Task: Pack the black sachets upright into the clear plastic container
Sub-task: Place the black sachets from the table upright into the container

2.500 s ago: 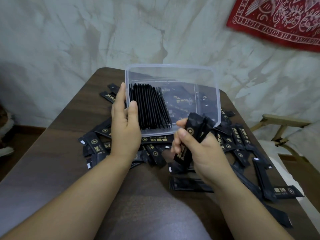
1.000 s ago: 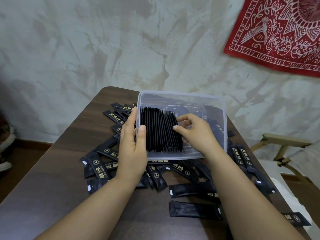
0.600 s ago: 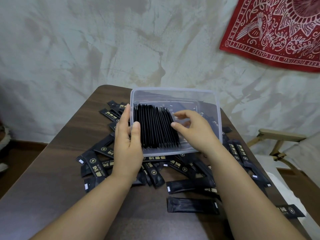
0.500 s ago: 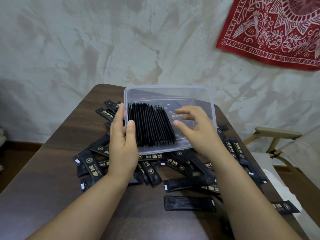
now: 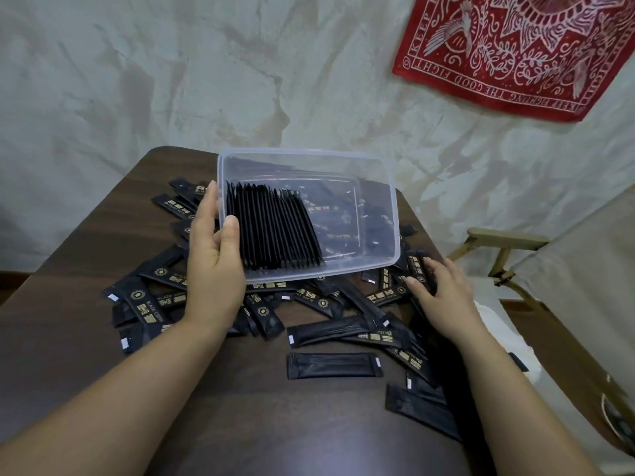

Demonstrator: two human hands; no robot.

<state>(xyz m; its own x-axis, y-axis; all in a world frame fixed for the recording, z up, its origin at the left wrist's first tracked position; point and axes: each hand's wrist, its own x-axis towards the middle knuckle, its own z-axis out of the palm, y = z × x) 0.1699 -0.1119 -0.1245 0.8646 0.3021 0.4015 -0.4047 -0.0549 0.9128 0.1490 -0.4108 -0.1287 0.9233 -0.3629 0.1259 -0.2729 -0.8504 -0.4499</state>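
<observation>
Checking item one: where was the container [image 5: 378, 235], and what secured it?

Reply: The clear container was tilted above the dark surface [image 5: 240, 407], opening toward the camera, with its near edge over the loose sachets [image 5: 335, 365]. The left hand [image 5: 214, 269] grasped its left wall, thumb over the rim on the inside, fingers on the outside.

Query: State of the load?

Reply: The packed sachets [image 5: 275, 231] stood on edge in one row against the left wall, beside the thumb. The row filled roughly the left half. Through the clear right half, sachets lying beneath showed.

Query: And the right hand [image 5: 438, 293]?

Reply: It lay palm down on the loose sachets just right of the container, apart from it, fingertips on one sachet. Whether it gripped that sachet could not be told. Other loose sachets lay flat on both sides of the container and nearer the person.

Query: Surroundings?

Reply: A red cloth [image 5: 515, 53] hung on the wall at upper right. A wooden chair [image 5: 505, 238] stood right of the surface.
</observation>
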